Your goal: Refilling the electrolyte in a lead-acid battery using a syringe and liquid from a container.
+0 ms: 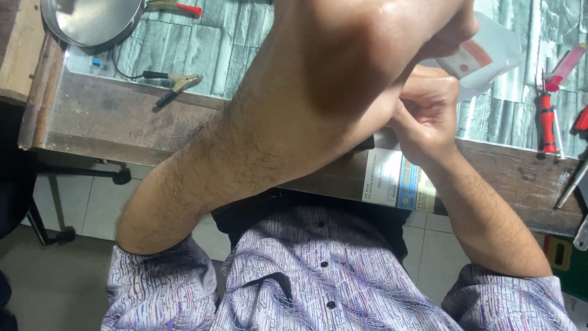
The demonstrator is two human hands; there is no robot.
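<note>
My left hand (392,43) is raised close to the camera, and its forearm crosses most of the view. Its fingers are closed at the top right, against a clear plastic pouch (490,55) with a red and white label. That hand seems to grip the pouch's edge. Just below, my right hand (425,113) is curled into a fist that touches the pouch's lower edge. Whatever lies inside the fist is hidden. Both hands are over the workbench (122,116).
A round metal pan (92,21) sits at the bench's back left, with a crocodile clip on a black wire (177,83) near it. A red-handled screwdriver (547,122) and other tools lie at the right. A printed paper (395,184) rests at the bench's front edge.
</note>
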